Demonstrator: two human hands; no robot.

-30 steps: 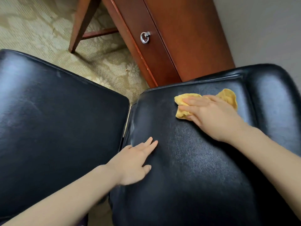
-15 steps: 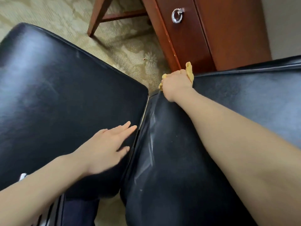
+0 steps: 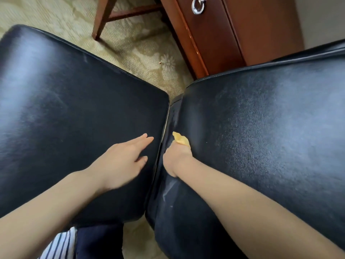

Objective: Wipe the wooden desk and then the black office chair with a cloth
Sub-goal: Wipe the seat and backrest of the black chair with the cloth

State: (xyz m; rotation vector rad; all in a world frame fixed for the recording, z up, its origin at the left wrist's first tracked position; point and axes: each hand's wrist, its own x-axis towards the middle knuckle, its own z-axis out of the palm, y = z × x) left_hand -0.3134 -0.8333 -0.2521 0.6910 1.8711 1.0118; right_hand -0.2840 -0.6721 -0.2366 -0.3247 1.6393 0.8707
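Observation:
The black office chair fills the view as two padded leather panels, a left panel [image 3: 65,109] and a right panel [image 3: 261,128], with a narrow gap between them. My right hand [image 3: 176,159] grips a yellow cloth [image 3: 180,140] and presses it against the inner edge of the right panel, down in the gap; only a tip of cloth shows above my fist. On the left panel lies my left hand [image 3: 125,161], flat with fingers straight, beside the gap. The wooden desk [image 3: 233,34] stands beyond the chair at the top.
Patterned beige carpet [image 3: 140,49] lies under the chair and desk. A desk leg [image 3: 104,17] stands at the top left, and a drawer front carries a metal ring pull [image 3: 198,5]. A grey wall shows at the top right.
My right hand has drawn the cloth from the far top of the right panel's inner edge down the gap toward me. My left hand stays flat on the left panel.

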